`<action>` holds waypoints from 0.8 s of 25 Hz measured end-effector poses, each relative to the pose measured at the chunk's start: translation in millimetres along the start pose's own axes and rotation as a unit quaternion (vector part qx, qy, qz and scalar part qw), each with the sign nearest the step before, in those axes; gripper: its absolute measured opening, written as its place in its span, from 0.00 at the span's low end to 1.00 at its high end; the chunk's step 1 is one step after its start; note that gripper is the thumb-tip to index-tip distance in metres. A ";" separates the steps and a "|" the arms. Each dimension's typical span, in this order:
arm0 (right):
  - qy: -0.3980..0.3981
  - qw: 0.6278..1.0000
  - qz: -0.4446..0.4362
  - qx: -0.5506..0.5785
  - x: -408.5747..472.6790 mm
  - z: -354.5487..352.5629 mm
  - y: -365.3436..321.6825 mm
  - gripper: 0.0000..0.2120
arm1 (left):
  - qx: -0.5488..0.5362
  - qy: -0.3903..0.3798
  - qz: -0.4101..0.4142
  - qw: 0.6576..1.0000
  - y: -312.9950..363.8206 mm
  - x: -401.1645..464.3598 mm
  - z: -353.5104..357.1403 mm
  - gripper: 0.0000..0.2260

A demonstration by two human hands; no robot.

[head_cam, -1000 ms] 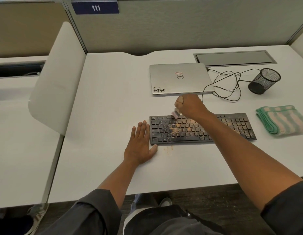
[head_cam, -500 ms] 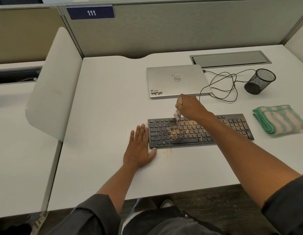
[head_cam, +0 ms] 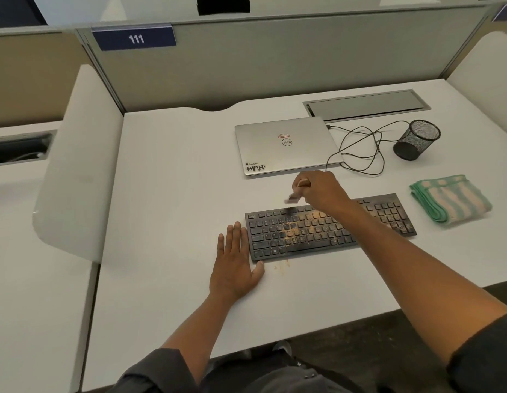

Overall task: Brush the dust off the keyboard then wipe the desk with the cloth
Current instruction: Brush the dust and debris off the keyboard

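The black keyboard (head_cam: 329,228) lies on the white tabletop (head_cam: 167,194) in front of the person, and orange-brown dust is seen thick over its middle keys and scattered toward the number pad at its right end, so the brushing is judged to be under way but far from finished. A small brush (head_cam: 293,198), blurred, is gripped in the right hand (head_cam: 320,190), whose fingers are curled round its handle; the bristle end is held at the far edge of the keyboard near its middle, though whether the bristles touch the keys cannot be told. The keyboard's left end is steadied by the left hand (head_cam: 235,265), which is laid flat on the tabletop with its fingers straight and close together and its thumb against the near left corner. A few specks of dust (head_cam: 280,266) are seen on the tabletop just in front of the keyboard, which will have to be wiped away. The folded green-and-white striped cloth (head_cam: 451,198) lies untouched just right of the keyboard, so the wiping is judged not yet begun. Beyond the keyboard a closed silver Dell laptop (head_cam: 286,146), a tangled black cable (head_cam: 360,151) and a black mesh pen cup (head_cam: 417,140) are set.
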State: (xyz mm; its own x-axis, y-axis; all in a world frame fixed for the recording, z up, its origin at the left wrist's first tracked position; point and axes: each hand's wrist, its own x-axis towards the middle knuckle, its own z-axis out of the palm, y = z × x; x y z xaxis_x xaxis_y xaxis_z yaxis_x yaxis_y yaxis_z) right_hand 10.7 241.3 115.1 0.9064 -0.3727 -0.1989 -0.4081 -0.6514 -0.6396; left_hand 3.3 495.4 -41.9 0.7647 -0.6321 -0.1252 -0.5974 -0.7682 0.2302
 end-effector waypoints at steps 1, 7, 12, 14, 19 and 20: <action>-0.005 1.000 0.005 -0.024 -1.0 3.3 1.5 0.05 | -0.004 0.002 0.001 1.000 0.0 -0.3 -0.7 0.41; -0.010 0.997 0.038 -0.062 -13.9 7.8 6.0 0.05 | -0.021 0.017 0.004 1.000 -2.2 0.7 2.0 0.41; -0.001 0.996 0.062 -0.060 -26.1 15.7 7.0 0.03 | -0.016 0.015 0.010 1.000 -2.6 1.3 3.2 0.41; 0.037 0.996 0.058 -0.047 -31.9 21.2 8.6 0.02 | -0.016 0.014 0.011 1.000 -3.0 1.3 2.8 0.41; 0.034 0.998 0.038 -0.030 -36.2 28.2 6.6 0.06 | -0.019 0.013 0.009 1.000 -2.0 1.5 1.8 0.41; 0.023 0.998 0.044 -0.026 -35.0 27.4 7.4 0.05 | -0.022 0.015 0.008 1.000 -2.0 1.1 2.3 0.41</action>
State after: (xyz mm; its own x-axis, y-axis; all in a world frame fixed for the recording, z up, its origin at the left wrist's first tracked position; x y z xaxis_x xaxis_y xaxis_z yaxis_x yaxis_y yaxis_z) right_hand -21.0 267.7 97.0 0.8616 -0.4587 -0.2173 -0.4917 -0.6482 -0.5814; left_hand 4.8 496.1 -44.7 0.7626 -0.6403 -0.0918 -0.5989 -0.7525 0.2740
